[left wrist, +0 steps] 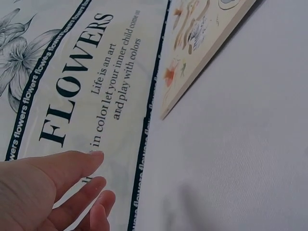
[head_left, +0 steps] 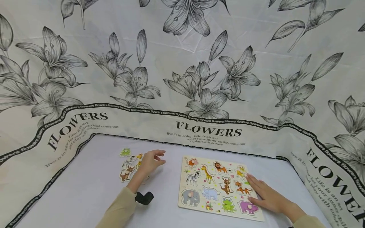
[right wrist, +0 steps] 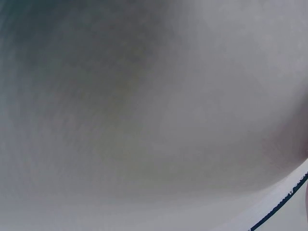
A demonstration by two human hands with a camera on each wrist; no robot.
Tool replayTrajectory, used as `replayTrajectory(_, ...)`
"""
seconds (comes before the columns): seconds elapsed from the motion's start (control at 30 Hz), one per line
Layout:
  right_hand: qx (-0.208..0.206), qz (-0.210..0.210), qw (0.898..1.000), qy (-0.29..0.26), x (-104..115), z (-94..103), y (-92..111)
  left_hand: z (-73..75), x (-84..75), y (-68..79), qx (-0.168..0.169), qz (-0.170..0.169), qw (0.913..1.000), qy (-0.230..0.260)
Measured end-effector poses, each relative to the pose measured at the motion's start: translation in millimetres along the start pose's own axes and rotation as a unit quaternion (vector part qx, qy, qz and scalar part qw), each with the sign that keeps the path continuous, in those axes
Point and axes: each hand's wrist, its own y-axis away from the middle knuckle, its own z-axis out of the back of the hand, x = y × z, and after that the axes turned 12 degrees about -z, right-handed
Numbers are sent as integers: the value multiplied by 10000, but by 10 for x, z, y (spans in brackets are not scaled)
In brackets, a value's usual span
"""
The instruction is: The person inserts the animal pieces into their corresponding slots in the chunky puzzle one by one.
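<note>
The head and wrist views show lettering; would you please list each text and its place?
"FLOWERS": cloth.
"live it in color": cloth.
"Life is an art": cloth.
"let your inner child come out": cloth.
"and play with colors": cloth.
"flowers", repeated: upper black band, lower black band.
Puzzle board: nothing legible.
Right wrist view: too blurred.

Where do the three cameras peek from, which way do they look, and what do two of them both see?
Head: worn on the head, facing forward and down at the animal board, loose pieces and flowery cloth; left grip, right grip and sleeves show.
Left wrist: worn there, looking past the left grip at the board's corner and the cloth.
Right wrist: worn there, facing something pale, too blurred to name; maybe a sliver of skin shows.
Head and left wrist share the left grip, board and cloth.
</note>
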Motion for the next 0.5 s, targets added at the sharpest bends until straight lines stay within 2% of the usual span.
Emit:
replayTrajectory(0.23, -80, 68, 9999, 29, -11, 0, -2, 215, 75, 41, -72, 36, 10000, 3)
replayTrajectory(0.4, -107, 125, 9998, 109, -26, -11, -7, 365, 193, 124, -57, 177, 9998, -81)
replayTrajectory(0.5, -125, 136, 9998, 110, -31, -14, -5, 451, 270, 171, -95, 152, 9996, -211)
